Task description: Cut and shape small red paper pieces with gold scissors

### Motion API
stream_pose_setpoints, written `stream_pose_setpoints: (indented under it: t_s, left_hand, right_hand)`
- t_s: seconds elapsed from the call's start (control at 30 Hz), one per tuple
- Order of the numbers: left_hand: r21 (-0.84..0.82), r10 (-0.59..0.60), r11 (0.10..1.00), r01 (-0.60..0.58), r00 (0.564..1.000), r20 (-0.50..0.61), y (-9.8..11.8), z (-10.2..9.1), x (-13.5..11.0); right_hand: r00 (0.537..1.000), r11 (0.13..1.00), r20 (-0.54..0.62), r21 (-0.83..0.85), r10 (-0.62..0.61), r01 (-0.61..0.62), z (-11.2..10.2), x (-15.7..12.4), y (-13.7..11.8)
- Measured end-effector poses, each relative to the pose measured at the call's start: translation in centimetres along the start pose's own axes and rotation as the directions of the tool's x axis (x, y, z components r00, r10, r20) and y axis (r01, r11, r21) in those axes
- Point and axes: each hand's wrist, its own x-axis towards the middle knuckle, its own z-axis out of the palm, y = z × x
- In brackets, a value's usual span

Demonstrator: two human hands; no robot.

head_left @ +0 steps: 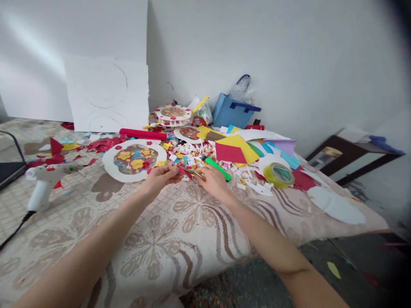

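Note:
My right hand [212,180] is closed round a pair of scissors [198,174], whose blades point left toward my other hand. Between the thumb and fingers of my left hand [162,175] is a small piece of red paper [183,170], lying against the scissor blades. Left of my hands rests a white scalloped ring [112,171] with yellow, red and blue flowers on a clear middle. A bright green stick-shaped thing [218,168] lies just behind my right hand. Small paper scraps [192,156] are spread behind both hands.
A white glue gun [45,182] with a black cord stands at the left. Yellow tape [278,175], coloured sheets [233,150] and a white oval [335,205] lie to the right. Farther back are a red roll [143,134], a decorated round piece [173,113] and a blue bag [229,111].

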Motion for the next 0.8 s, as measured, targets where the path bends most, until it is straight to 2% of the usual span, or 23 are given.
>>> stream_pose_setpoints:
  t_s: [0.07, 0.13, 0.23, 0.33, 0.43, 0.63, 0.73, 0.8]
  left_hand:
    - [0.022, 0.005, 1.0, -0.005, 1.0, 0.022, -0.1, 0.1, -0.1]
    - [0.058, 0.015, 0.998, -0.018, 0.998, 0.054, -0.2, 0.2, -0.2]
    - [0.143, 0.039, 0.988, -0.058, 0.991, 0.129, -0.3, 0.5, -0.5]
    - [0.214, 0.045, 0.974, -0.079, 0.986, 0.16, -0.3, 0.7, -0.7]
    - [0.242, 0.024, 0.969, -0.049, 0.994, 0.106, -0.4, 0.8, -0.7]
    - [0.183, -0.029, 0.983, 0.01, 0.994, 0.105, -0.6, 0.8, -0.6]
    - [0.151, -0.049, 0.988, 0.033, 0.994, 0.102, -0.9, 0.7, -0.5]
    - [0.134, -0.055, 0.99, 0.04, 0.993, 0.106, -1.1, 0.5, -0.4]
  right_hand:
    - [0.999, 0.975, 0.032, 0.221, -0.035, 0.027, 0.2, 0.0, -0.4]
    - [0.991, 0.887, 0.121, 0.462, -0.057, -0.006, 0.6, 0.0, -0.9]
    - [0.983, 0.786, 0.178, 0.614, -0.047, -0.073, 1.1, -0.2, -1.5]
    - [0.992, 0.774, 0.117, 0.632, -0.046, -0.039, 1.4, -0.4, -1.9]
    - [0.998, 0.793, 0.054, 0.61, -0.043, 0.001, 1.3, -0.6, -2.1]
    - [0.989, 0.923, -0.121, 0.363, -0.089, 0.127, 1.1, -0.9, -2.7]
    - [0.98, 0.938, -0.146, 0.297, -0.137, 0.176, 1.3, -1.0, -2.8]
    - [0.983, 0.929, -0.132, 0.331, -0.13, 0.168, 1.3, -1.0, -2.7]
